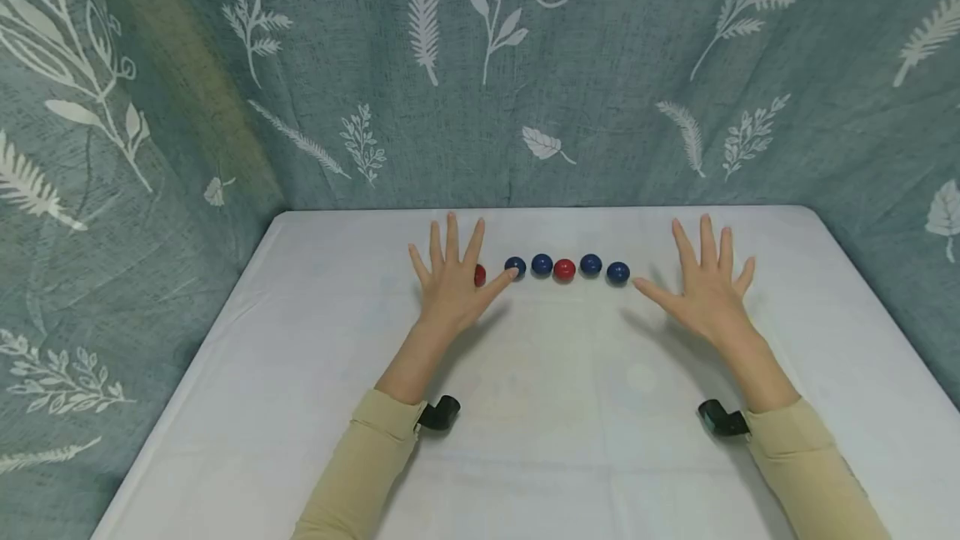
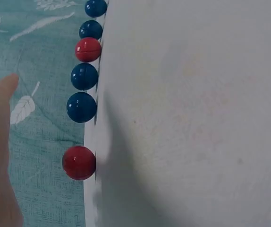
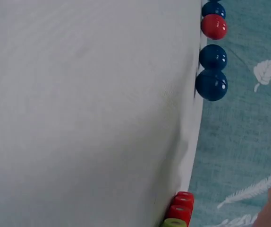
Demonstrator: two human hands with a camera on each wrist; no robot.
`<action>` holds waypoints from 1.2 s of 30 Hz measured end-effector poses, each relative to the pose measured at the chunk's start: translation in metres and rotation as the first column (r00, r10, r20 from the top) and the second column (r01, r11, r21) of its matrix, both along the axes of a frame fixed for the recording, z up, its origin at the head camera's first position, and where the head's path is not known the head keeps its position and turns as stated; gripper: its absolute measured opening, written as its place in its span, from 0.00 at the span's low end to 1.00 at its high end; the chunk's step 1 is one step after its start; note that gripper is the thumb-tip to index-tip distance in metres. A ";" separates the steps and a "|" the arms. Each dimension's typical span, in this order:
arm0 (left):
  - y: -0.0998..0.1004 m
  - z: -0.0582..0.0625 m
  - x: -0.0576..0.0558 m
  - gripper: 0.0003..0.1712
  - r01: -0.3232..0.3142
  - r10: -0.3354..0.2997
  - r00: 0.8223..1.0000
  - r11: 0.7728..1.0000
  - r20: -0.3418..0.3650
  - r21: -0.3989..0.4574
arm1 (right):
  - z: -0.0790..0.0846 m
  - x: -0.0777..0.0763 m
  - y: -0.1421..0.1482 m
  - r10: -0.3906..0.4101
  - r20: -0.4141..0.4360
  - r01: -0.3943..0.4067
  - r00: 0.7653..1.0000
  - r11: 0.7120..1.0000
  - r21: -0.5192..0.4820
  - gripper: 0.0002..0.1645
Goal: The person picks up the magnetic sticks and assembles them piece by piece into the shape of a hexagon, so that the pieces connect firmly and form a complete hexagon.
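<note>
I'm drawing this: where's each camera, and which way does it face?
Head: on the head, looking forward and down at the table; left hand, right hand, sleeves show.
Left wrist: worn there, facing the balls; part of left hand shows.
Right wrist: worn there, facing balls; part of right hand shows.
Both wrist views share the red ball between blue ones.

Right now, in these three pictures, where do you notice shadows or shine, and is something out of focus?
Head view: brightest, with soft shadows on the white table beside the left hand and the right hand; left wrist view: dimmer, with a broad shadow on the table, and the left hand looks blurred; right wrist view: greyish, with bright glints on the blue balls.
</note>
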State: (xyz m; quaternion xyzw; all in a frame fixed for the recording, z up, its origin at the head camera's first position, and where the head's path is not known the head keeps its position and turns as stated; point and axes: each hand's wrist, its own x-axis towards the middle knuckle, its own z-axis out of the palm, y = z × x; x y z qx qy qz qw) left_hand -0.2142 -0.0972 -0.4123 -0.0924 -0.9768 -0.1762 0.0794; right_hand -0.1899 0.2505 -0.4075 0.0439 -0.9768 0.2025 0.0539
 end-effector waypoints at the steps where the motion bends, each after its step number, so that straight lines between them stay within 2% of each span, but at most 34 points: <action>1: 0.000 0.000 0.000 0.52 0.011 -0.011 1.000 1.000 -0.006 0.013 | 0.000 0.000 0.001 0.004 0.006 -0.004 1.000 1.000 -0.017 0.62; 5: 0.004 -0.002 0.002 0.50 0.083 -0.078 0.996 0.992 -0.045 0.100 | 0.001 0.002 0.007 0.020 0.013 -0.019 1.000 0.994 -0.108 0.59; 7: 0.006 -0.003 0.003 0.48 0.136 -0.125 0.989 0.974 -0.073 0.181 | 0.000 0.002 0.012 0.036 0.001 -0.035 0.999 0.986 -0.162 0.57; 9: 0.009 -0.006 0.004 0.44 0.194 -0.172 0.980 0.943 -0.103 0.271 | 0.000 0.001 0.019 0.062 -0.031 -0.067 0.998 0.974 -0.216 0.53; 11: 0.013 -0.008 0.005 0.40 0.247 -0.215 0.968 0.900 -0.126 0.359 | -0.001 0.002 0.028 0.084 -0.064 -0.097 0.994 0.962 -0.256 0.48; 13: 0.018 -0.010 0.006 0.36 0.288 -0.248 0.957 0.848 -0.147 0.445 | -0.002 0.003 0.037 0.093 -0.081 -0.113 0.992 0.950 -0.290 0.43; 15: 0.025 -0.012 0.008 0.33 0.318 -0.272 0.948 0.795 -0.166 0.517 | -0.002 0.003 0.046 0.074 -0.073 -0.094 0.995 0.946 -0.309 0.39; 18: 0.035 -0.013 0.009 0.28 0.363 -0.304 0.931 0.712 -0.202 0.601 | -0.003 0.005 0.059 0.013 0.000 -0.012 1.000 0.938 -0.347 0.36; 21: 0.046 -0.015 0.009 0.25 0.383 -0.336 0.919 0.645 -0.205 0.661 | -0.004 0.006 0.070 -0.029 0.090 0.061 0.996 0.926 -0.372 0.36; 23: 0.055 -0.016 0.009 0.24 0.374 -0.355 0.917 0.610 -0.181 0.698 | -0.006 0.006 0.078 -0.035 0.144 0.088 0.989 0.919 -0.385 0.36; 27: 0.071 -0.019 0.007 0.23 0.349 -0.395 0.911 0.583 -0.119 0.734 | -0.011 0.003 0.089 0.007 0.240 0.086 0.971 0.924 -0.372 0.35; 32: 0.092 -0.023 0.003 0.23 0.359 -0.472 0.880 0.576 -0.061 0.735 | -0.017 -0.001 0.101 0.073 0.325 0.068 0.943 0.913 -0.402 0.37; 36: 0.109 -0.026 0.000 0.24 0.373 -0.498 0.866 0.598 -0.036 0.709 | -0.022 -0.003 0.107 0.098 0.353 0.067 0.930 0.902 -0.426 0.38</action>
